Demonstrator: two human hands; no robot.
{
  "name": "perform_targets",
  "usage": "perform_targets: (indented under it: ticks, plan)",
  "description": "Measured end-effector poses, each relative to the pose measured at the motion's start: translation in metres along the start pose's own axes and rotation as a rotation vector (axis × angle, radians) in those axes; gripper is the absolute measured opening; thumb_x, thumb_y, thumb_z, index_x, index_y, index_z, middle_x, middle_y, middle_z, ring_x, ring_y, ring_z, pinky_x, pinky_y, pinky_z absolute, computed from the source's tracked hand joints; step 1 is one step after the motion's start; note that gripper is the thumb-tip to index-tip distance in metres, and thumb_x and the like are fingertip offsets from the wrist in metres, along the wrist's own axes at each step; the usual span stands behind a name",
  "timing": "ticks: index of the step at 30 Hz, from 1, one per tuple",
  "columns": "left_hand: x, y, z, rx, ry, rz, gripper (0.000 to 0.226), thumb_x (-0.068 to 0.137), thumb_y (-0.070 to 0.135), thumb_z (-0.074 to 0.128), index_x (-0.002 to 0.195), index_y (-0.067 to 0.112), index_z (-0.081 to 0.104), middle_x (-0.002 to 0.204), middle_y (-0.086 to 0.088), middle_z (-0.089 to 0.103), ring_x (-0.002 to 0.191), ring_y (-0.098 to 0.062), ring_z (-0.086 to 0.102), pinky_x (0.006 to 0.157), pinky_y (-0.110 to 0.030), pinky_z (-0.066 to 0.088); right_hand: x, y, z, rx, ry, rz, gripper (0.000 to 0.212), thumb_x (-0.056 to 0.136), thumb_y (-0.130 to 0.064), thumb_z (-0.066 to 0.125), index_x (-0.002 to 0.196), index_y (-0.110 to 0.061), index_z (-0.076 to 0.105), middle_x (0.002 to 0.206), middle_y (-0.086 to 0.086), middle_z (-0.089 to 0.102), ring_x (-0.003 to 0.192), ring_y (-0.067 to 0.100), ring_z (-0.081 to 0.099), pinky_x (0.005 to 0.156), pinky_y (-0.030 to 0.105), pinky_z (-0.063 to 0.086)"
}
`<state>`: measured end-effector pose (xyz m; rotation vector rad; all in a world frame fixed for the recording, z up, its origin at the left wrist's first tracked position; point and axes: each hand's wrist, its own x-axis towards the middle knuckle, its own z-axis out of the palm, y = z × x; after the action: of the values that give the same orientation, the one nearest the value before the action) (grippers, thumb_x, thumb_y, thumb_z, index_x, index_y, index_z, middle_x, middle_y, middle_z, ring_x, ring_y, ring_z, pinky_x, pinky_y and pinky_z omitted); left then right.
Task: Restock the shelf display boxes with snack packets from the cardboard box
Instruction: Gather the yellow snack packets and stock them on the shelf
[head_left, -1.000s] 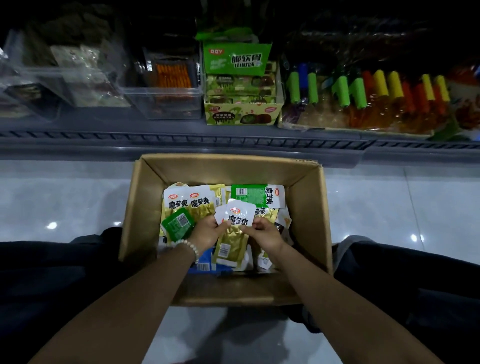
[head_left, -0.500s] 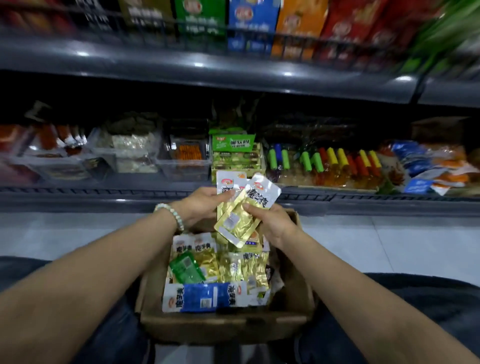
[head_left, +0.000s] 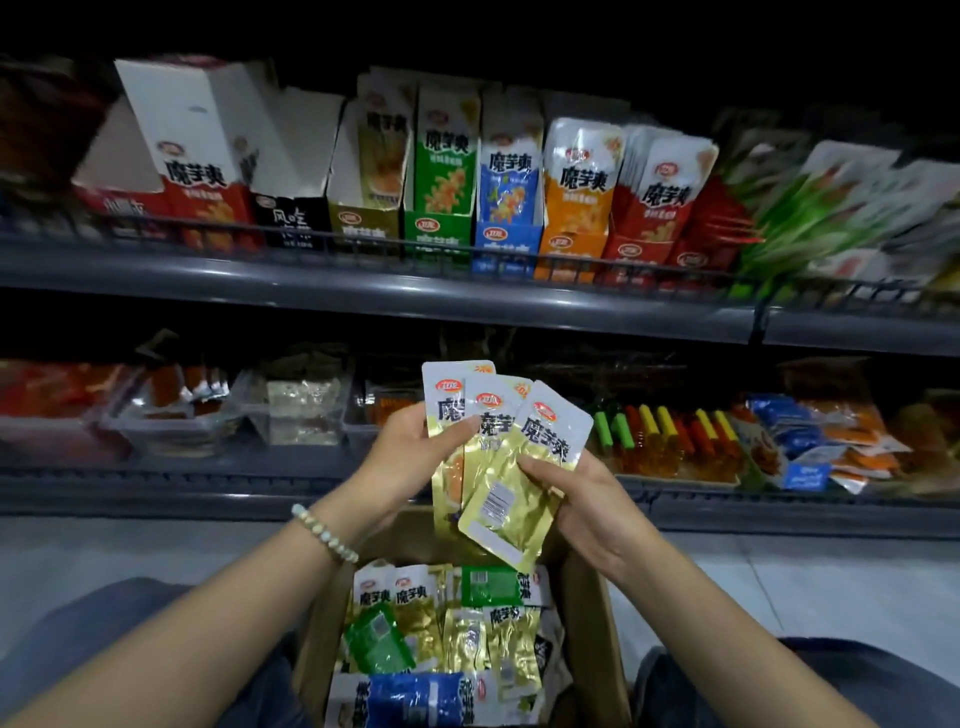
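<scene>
Holding a fan of three gold packets (head_left: 540, 441) above the cardboard box (head_left: 592, 634), both hands are closed around them. The left hand (head_left: 410, 457) pinches the left ones with its thumb across their fronts, and the right hand (head_left: 587, 504) grips the rightmost packet, which tilts to the right. A bead bracelet (head_left: 324, 532) sits on the left wrist. Loose packets (head_left: 457, 639) in gold, green and blue lie in the near box. On the far upper shelf (head_left: 363, 291) stands a row of display boxes (head_left: 441, 228) with packets upright inside.
</scene>
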<state>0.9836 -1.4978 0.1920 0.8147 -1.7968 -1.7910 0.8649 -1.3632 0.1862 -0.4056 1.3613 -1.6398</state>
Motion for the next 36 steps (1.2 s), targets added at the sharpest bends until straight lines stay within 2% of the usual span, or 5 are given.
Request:
perform_targets:
  ticks: [12, 17, 25, 33, 36]
  plan:
    - [0.012, 0.001, -0.006, -0.137, 0.129, -0.114, 0.014, 0.092, 0.036, 0.058, 0.102, 0.029, 0.066, 0.106, 0.006, 0.072, 0.104, -0.015, 0.065, 0.097, -0.039, 0.048, 0.001, -0.012, -0.011, -0.033, 0.108, 0.001, 0.031, 0.077, -0.024, 0.07, 0.105, -0.011, 0.066, 0.097, 0.007, 0.074, 0.088, 0.022, 0.07, 0.087, 0.042, 0.054]
    - [0.013, -0.003, 0.001, -0.227, -0.026, -0.393, 0.069, 0.073, 0.072, 0.061, 0.124, 0.026, 0.061, 0.125, 0.0, 0.064, 0.119, -0.022, 0.058, 0.108, -0.049, 0.037, 0.005, -0.011, -0.004, -0.121, 0.149, 0.001, 0.023, 0.091, -0.033, 0.059, 0.108, -0.018, 0.064, 0.09, -0.001, 0.075, 0.084, 0.016, 0.072, 0.069, 0.03, 0.056]
    - [0.009, 0.007, 0.011, -0.499, -0.258, -0.487, 0.049, 0.098, 0.048, 0.037, 0.122, 0.013, 0.062, 0.118, -0.013, 0.067, 0.105, -0.03, 0.066, 0.087, -0.041, 0.053, 0.007, -0.011, 0.011, -0.137, 0.14, 0.027, 0.028, 0.093, -0.032, 0.057, 0.117, -0.017, 0.059, 0.095, 0.0, 0.075, 0.084, 0.016, 0.072, 0.073, 0.031, 0.057]
    - [0.015, -0.003, 0.007, -0.417, -0.105, -0.481, 0.049, 0.094, 0.05, 0.045, 0.129, 0.017, 0.056, 0.115, -0.011, 0.069, 0.105, -0.027, 0.067, 0.09, -0.045, 0.051, 0.011, -0.025, 0.008, -0.291, 0.153, 0.005, 0.021, 0.099, -0.022, 0.048, 0.116, -0.02, 0.06, 0.102, -0.004, 0.071, 0.094, 0.013, 0.067, 0.085, 0.034, 0.054]
    - [0.013, -0.008, 0.009, -0.278, -0.13, -0.497, 0.069, 0.078, 0.065, 0.058, 0.132, 0.023, 0.052, 0.127, -0.006, 0.063, 0.118, -0.026, 0.059, 0.106, -0.053, 0.039, 0.006, -0.027, 0.016, -0.431, 0.114, -0.013, 0.024, 0.099, -0.04, 0.041, 0.112, -0.03, 0.058, 0.112, -0.009, 0.067, 0.095, -0.001, 0.064, 0.08, 0.016, 0.048]
